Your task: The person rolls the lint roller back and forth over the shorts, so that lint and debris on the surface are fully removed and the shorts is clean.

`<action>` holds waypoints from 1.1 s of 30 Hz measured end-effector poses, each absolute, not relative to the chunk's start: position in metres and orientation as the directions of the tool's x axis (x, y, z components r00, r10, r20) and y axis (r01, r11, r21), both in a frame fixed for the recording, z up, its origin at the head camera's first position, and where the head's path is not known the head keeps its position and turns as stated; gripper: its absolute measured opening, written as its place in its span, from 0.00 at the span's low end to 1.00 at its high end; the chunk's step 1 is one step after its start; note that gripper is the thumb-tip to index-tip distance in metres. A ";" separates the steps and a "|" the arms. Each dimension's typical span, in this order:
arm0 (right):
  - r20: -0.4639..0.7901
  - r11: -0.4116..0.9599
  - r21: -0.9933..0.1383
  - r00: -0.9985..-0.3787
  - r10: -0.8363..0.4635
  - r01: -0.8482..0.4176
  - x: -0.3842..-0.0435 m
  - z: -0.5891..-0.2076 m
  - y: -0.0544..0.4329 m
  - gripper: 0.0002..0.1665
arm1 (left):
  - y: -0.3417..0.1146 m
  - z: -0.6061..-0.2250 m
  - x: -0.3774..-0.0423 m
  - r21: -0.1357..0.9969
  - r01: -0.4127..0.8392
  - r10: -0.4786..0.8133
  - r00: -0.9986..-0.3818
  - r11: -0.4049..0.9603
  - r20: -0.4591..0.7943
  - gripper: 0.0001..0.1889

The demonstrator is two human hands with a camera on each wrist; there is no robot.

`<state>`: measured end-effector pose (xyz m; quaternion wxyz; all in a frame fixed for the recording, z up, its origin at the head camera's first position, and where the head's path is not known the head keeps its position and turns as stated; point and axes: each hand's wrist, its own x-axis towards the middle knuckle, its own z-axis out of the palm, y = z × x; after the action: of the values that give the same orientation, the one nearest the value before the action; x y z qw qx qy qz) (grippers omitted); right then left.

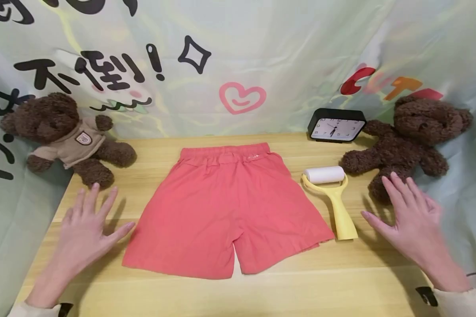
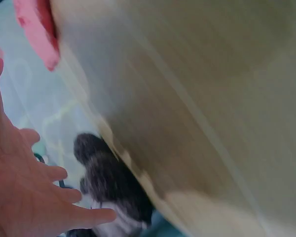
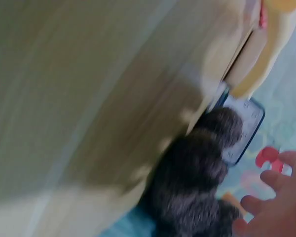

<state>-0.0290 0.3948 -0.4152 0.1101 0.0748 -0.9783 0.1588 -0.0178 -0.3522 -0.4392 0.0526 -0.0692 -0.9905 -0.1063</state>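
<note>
Red shorts (image 1: 222, 211) lie spread flat on the wooden table, waistband toward the back. Just right of them lies a lint roller (image 1: 341, 207) with a yellow handle and a white roll. My left hand (image 1: 85, 235) is over the table left of the shorts, fingers spread, holding nothing; its thumb tip overlaps the hem side in the head view. On the other side my right hand (image 1: 414, 222) hovers with spread fingers, between the lint roller and the right-hand bear, and holds nothing either. Both wrist views show the bare fingers stretched out.
At the back left sits a brown teddy bear (image 1: 69, 141) in a beige shirt. Another brown teddy bear (image 1: 410, 141) leans at the back right, beside a black clock (image 1: 336, 125). A printed cloth (image 1: 293, 53) hangs behind and along the sides of the table (image 1: 174, 295).
</note>
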 end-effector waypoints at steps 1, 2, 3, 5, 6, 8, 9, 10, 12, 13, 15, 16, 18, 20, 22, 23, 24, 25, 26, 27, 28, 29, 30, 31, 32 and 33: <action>0.244 0.930 -0.322 -0.964 -0.101 -0.179 -0.029 -0.416 0.391 0.60 | -0.348 -0.440 -0.019 0.224 0.154 0.130 -0.985 0.962 0.115 0.57; 0.250 0.915 -0.360 -0.964 -0.093 -0.182 -0.028 -0.416 0.387 0.59 | -0.343 -0.440 -0.020 0.246 0.156 0.133 -0.985 0.957 0.108 0.56; 0.250 0.898 -0.401 -0.965 -0.083 -0.181 -0.028 -0.416 0.383 0.58 | -0.339 -0.440 -0.021 0.269 0.156 0.133 -0.986 0.951 0.100 0.56; 0.245 0.861 -0.478 -0.968 -0.058 -0.173 -0.028 -0.416 0.375 0.57 | -0.329 -0.440 -0.023 0.301 0.154 0.132 -0.987 0.941 0.091 0.56; 0.241 0.845 -0.509 -0.969 -0.045 -0.166 -0.028 -0.416 0.371 0.56 | -0.325 -0.440 -0.025 0.314 0.151 0.131 -0.988 0.937 0.086 0.56; 0.223 0.812 -0.565 -0.975 -0.016 -0.143 -0.028 -0.416 0.363 0.53 | -0.317 -0.440 -0.029 0.335 0.150 0.131 -0.988 0.930 0.078 0.56; 0.212 0.800 -0.586 -0.977 -0.001 -0.128 -0.029 -0.416 0.359 0.52 | -0.313 -0.440 -0.032 0.340 0.154 0.135 -0.988 0.928 0.078 0.57; 0.204 0.789 -0.603 -0.979 0.011 -0.116 -0.029 -0.417 0.356 0.51 | -0.310 -0.440 -0.034 0.345 0.158 0.140 -0.987 0.925 0.076 0.57; 0.179 0.767 -0.636 -0.983 0.033 -0.090 -0.029 -0.419 0.349 0.50 | -0.303 -0.439 -0.039 0.354 0.163 0.148 -0.987 0.921 0.068 0.57; 0.160 0.752 -0.656 -0.986 0.042 -0.074 -0.029 -0.419 0.347 0.49 | -0.301 -0.438 -0.042 0.356 0.167 0.153 -0.986 0.920 0.066 0.58; 0.106 0.723 -0.690 -0.993 0.058 -0.032 -0.028 -0.421 0.341 0.49 | -0.296 -0.438 -0.047 0.355 0.172 0.160 -0.985 0.919 0.062 0.58; 0.080 0.707 -0.707 -0.995 0.066 -0.010 -0.027 -0.422 0.339 0.49 | -0.293 -0.438 -0.049 0.356 0.174 0.163 -0.985 0.918 0.060 0.58; 0.024 0.673 -0.739 -0.996 0.081 0.037 -0.027 -0.424 0.334 0.48 | -0.289 -0.438 -0.054 0.355 0.181 0.171 -0.983 0.917 0.060 0.58; -0.015 0.642 -0.763 -0.996 0.092 0.071 -0.027 -0.426 0.329 0.48 | -0.286 -0.440 -0.058 0.354 0.186 0.176 -0.983 0.916 0.060 0.58; -0.035 0.616 -0.783 -0.995 0.098 0.088 -0.028 -0.429 0.324 0.46 | -0.283 -0.442 -0.061 0.351 0.192 0.186 -0.981 0.916 0.051 0.58; -0.045 0.605 -0.790 -0.994 0.100 0.097 -0.028 -0.430 0.322 0.46 | -0.281 -0.443 -0.063 0.346 0.195 0.192 -0.980 0.918 0.043 0.58; -0.056 0.595 -0.796 -0.993 0.102 0.106 -0.029 -0.432 0.320 0.45 | -0.279 -0.444 -0.064 0.341 0.198 0.198 -0.980 0.919 0.033 0.58; -0.070 0.586 -0.802 -0.992 0.105 0.119 -0.029 -0.434 0.318 0.45 | -0.278 -0.446 -0.066 0.337 0.200 0.204 -0.979 0.920 0.023 0.58; -0.087 0.576 -0.806 -0.990 0.109 0.134 -0.029 -0.435 0.317 0.45 | -0.277 -0.447 -0.067 0.332 0.202 0.210 -0.978 0.921 0.012 0.59; -0.103 0.570 -0.808 -0.988 0.113 0.149 -0.029 -0.436 0.316 0.45 | -0.275 -0.449 -0.068 0.327 0.202 0.214 -0.977 0.923 0.001 0.59; -0.120 0.564 -0.809 -0.986 0.116 0.165 -0.029 -0.437 0.315 0.45 | -0.274 -0.450 -0.069 0.323 0.204 0.218 -0.976 0.924 -0.007 0.59; -0.133 0.559 -0.810 -0.984 0.119 0.177 -0.029 -0.438 0.314 0.45 | -0.273 -0.451 -0.071 0.321 0.206 0.221 -0.975 0.925 -0.013 0.59; -0.145 0.552 -0.812 -0.982 0.120 0.188 -0.029 -0.438 0.313 0.45 | -0.272 -0.452 -0.072 0.320 0.207 0.224 -0.974 0.924 -0.017 0.59; -0.155 0.547 -0.814 -0.981 0.119 0.196 -0.029 -0.438 0.312 0.46 | -0.270 -0.453 -0.073 0.320 0.209 0.228 -0.974 0.924 -0.021 0.59; -0.162 0.538 -0.819 -0.979 0.121 0.202 -0.029 -0.438 0.311 0.45 | -0.269 -0.454 -0.073 0.320 0.211 0.231 -0.973 0.923 -0.025 0.59; -0.165 0.529 -0.823 -0.979 0.123 0.205 -0.029 -0.438 0.310 0.44 | -0.267 -0.454 -0.074 0.320 0.215 0.236 -0.971 0.923 -0.028 0.59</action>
<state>-0.0290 0.3098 -0.4383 -0.0430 -0.0940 -0.8734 0.4759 -0.0741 -0.2672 -0.4545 -0.0331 -0.1150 -0.9799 -0.1594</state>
